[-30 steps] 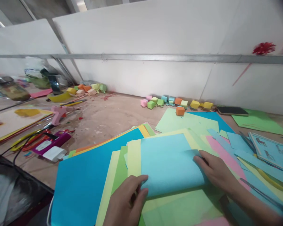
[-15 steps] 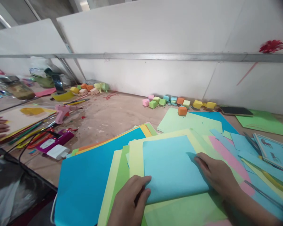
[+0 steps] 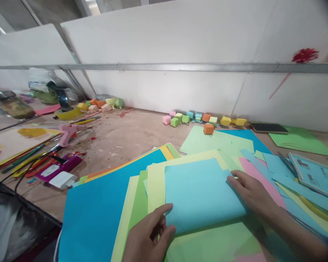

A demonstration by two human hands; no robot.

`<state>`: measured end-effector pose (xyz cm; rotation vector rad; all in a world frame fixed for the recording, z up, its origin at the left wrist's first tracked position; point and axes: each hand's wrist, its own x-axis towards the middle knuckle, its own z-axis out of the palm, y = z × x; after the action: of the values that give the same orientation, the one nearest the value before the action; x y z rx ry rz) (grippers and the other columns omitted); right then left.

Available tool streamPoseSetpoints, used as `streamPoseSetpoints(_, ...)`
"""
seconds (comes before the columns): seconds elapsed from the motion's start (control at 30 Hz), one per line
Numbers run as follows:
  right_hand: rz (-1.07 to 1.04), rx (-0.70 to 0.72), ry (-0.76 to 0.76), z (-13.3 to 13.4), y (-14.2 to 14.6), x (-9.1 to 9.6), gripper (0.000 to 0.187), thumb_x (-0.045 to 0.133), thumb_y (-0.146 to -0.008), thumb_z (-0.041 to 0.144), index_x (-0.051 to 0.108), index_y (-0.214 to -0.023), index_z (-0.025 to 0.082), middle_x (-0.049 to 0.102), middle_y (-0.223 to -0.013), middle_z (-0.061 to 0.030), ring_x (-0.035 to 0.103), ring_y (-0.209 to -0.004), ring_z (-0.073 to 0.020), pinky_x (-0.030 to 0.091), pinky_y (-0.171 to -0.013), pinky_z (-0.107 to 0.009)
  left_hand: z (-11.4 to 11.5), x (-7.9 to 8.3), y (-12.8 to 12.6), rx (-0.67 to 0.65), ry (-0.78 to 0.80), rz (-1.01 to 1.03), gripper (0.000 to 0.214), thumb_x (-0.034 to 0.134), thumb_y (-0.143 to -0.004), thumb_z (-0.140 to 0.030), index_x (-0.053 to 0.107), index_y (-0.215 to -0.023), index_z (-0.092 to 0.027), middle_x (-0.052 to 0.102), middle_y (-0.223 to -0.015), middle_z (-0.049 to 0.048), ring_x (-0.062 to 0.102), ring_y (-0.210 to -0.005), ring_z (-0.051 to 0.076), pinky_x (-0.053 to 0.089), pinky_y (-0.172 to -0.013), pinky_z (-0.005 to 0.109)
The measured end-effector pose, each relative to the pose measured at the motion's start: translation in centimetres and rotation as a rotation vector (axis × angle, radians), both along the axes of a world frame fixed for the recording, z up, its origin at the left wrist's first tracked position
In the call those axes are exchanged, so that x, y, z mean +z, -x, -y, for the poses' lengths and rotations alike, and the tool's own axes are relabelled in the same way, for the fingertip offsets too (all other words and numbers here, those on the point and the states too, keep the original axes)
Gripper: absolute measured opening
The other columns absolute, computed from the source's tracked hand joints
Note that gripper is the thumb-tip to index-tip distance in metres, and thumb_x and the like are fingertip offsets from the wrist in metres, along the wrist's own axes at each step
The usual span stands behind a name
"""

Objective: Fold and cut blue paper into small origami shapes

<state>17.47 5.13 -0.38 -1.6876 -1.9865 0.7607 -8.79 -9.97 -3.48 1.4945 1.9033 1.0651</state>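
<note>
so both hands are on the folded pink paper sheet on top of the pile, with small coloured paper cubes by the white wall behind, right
Not pink: the head view shows that the folded paper sheet touched by the left hand and the right hand is light blue. The rest holds.

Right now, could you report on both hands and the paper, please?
Left hand touching light blue sheet, near corner. Right hand on its right edge. Nothing else on it.
</note>
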Motion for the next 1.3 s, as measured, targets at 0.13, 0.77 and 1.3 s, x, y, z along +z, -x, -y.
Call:
streamPoseSetpoints(0.13,-0.086,-0.005,0.038,0.5,0.1,0.9,0.043,0.048,-0.079,0.051,0.060,-0.104,0.018,0.061,-0.066,-0.0019,0.059,-0.064,-0.0217,0.043,-0.056,-0.029,-0.1,0.5,0.1,0.005,-0.049,-0.056,0.029,0.060,-0.085,-0.044,0.072,-0.101,-0.023,0.063,-0.067,-0.0002,0.055,-0.051,0.012,0.045,-0.048,0.019)
streamPoseSetpoints(0.77,0.282,0.042,-0.170,1.3,0.5,-1.8,0.031,0.034,-0.086,0.048,0.029,-0.065,0.025,0.045,-0.048,0.0014,0.042,-0.044,-0.0168,0.022,-0.047,-0.026,0.0,0.5,-0.2,-0.026,-0.090,-0.095,0.028,0.053,-0.090,-0.042,0.071,-0.100,-0.024,0.070,-0.081,0.0058,0.062,-0.064,0.017,0.051,-0.054,0.022)
streamPoseSetpoints(1.3,0.302,0.042,-0.142,0.2,-0.2,-1.3,0.027,0.032,-0.086,0.049,0.037,-0.073,0.025,0.050,-0.052,-0.0001,0.052,-0.049,-0.0215,0.028,-0.050,-0.027,0.3,0.4,-0.1,-0.095,0.038,-0.068,0.027,0.057,-0.086,-0.038,0.072,-0.102,-0.023,0.064,-0.066,0.0012,0.058,-0.056,0.014,0.046,-0.053,0.021)
